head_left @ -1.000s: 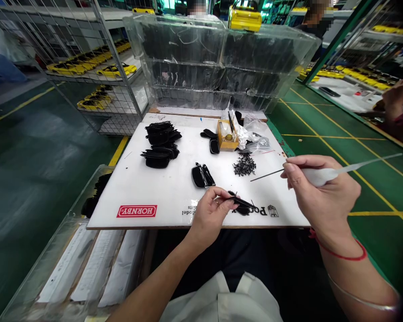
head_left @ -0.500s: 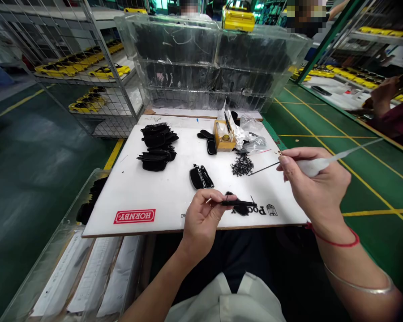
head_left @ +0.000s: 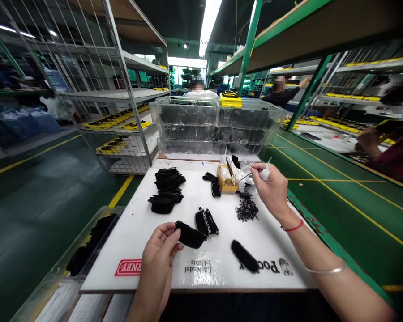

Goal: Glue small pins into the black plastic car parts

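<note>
My left hand [head_left: 163, 250] is closed on the end of a flat black panel [head_left: 191, 235], held over the near left part of the white board [head_left: 121, 237]. My right hand [head_left: 272, 188] pinches a thin dark rod [head_left: 244, 177] and also has a small white squeeze bottle [head_left: 265, 173] with a narrow nozzle in it. The rod's tip is beside a small wooden box [head_left: 228, 188]. Below that hand lies a heap of tiny black parts [head_left: 247, 208]. Another black panel [head_left: 244, 256] rests near the front edge, and several stand grouped [head_left: 206, 222] mid-board.
Stacked black panels [head_left: 167, 192] lie at the left of the board. Clear plastic bins [head_left: 218, 125] stand behind it, with a yellow model car body [head_left: 230, 99] on top. A wire rack [head_left: 134, 112] is at left; other people sit or stand beyond.
My left hand has moved left and turned its panel flat side up. My right hand has gone forward and left, bringing the rod to the wooden box. The head view has tilted up.
</note>
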